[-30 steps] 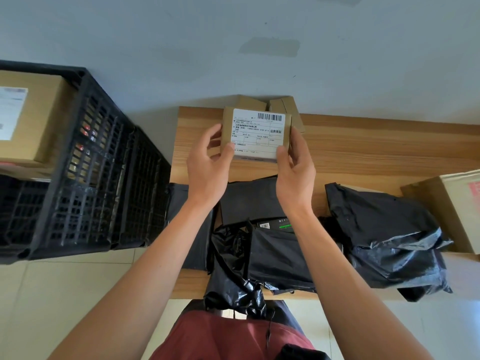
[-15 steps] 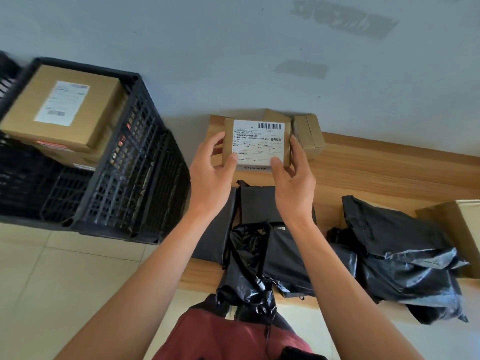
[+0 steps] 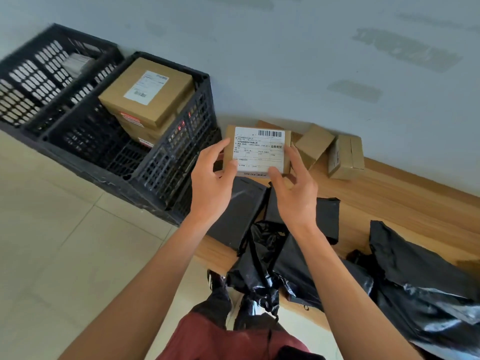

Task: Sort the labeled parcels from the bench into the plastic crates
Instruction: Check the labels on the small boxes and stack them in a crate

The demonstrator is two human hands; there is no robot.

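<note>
Both hands hold up a small cardboard parcel [image 3: 258, 149] with a white barcode label facing me. My left hand [image 3: 211, 181] grips its left edge, thumb on the label's lower corner. My right hand [image 3: 294, 189] pinches its right edge. The parcel hovers over the left end of the wooden bench [image 3: 389, 193]. To the left on the floor stands a black plastic crate [image 3: 166, 157] holding stacked labeled cardboard boxes [image 3: 148, 94]. A second black crate [image 3: 39, 74] sits farther left.
Two small cardboard boxes [image 3: 315, 145] [image 3: 346, 157] lie at the bench's back by the grey wall. Black plastic mailer bags [image 3: 298, 222] [image 3: 426, 287] cover the bench's near part. Pale floor tiles [image 3: 52, 242] spread left of the bench.
The view has swung left, so the crates fill more of the frame. The parcel stays held in both hands and has drifted toward the bench's left end, nearer the crate.
</note>
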